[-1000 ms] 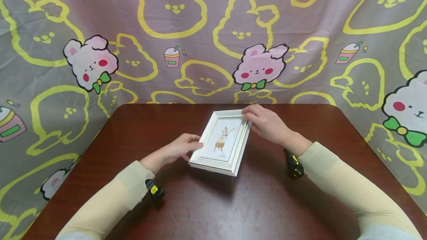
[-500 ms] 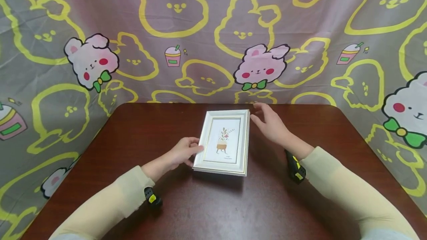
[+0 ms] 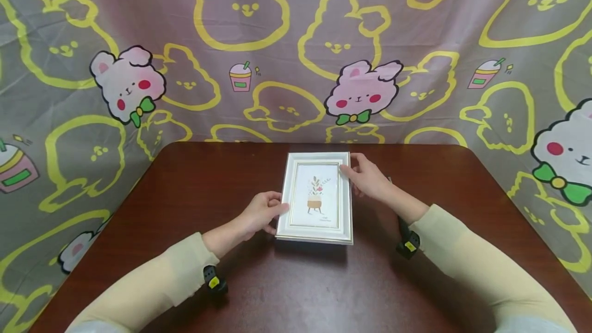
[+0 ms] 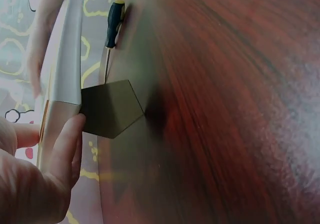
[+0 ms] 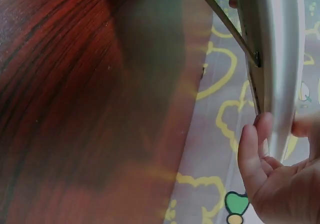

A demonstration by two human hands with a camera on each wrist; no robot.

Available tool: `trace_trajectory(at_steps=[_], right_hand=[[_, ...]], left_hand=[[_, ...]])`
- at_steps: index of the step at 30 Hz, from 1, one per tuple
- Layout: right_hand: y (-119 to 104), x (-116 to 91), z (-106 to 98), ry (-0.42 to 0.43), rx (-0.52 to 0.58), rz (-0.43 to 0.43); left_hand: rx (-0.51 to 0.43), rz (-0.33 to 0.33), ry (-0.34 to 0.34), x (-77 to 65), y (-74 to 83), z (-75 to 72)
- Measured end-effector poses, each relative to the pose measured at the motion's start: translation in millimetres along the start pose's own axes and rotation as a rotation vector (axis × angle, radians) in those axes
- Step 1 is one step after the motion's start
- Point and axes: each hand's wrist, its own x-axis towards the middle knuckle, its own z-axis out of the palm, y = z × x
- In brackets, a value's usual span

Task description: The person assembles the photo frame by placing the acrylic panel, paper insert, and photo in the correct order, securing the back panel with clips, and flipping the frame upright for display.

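A white picture frame (image 3: 319, 204) with thin gold lines and a potted-plant print stands tilted back in the middle of the table. My left hand (image 3: 262, 214) grips its lower left edge, thumb on the front, fingers behind. On the upper right edge, my right hand (image 3: 369, 176) has its thumb in front and its fingers curled behind. Behind the frame the flat stand leg (image 4: 114, 109) sticks out toward the tabletop in the left wrist view. From the right wrist view this leg (image 5: 227, 26) shows edge-on, swung away from the back.
A screwdriver (image 4: 115, 25) with a black and yellow handle lies on the table beyond the stand leg in the left wrist view. The dark red wooden table (image 3: 208, 179) ends at a patterned cloth (image 3: 287, 24) behind and on both sides.
The frame has turned from slanted to nearly straight and shifted slightly right. My right hand came off its upper edge, then took hold of its right edge. The left hand kept its grip.
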Motion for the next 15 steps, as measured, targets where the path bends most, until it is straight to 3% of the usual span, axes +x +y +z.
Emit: trace_trajectory(at_steps=[15], right_hand=[[18.9,15.8,11.9,-0.036,-0.082,0.041]], left_hand=[[-0.026,-0.029,0.017,0.5,-4.4,10.0]])
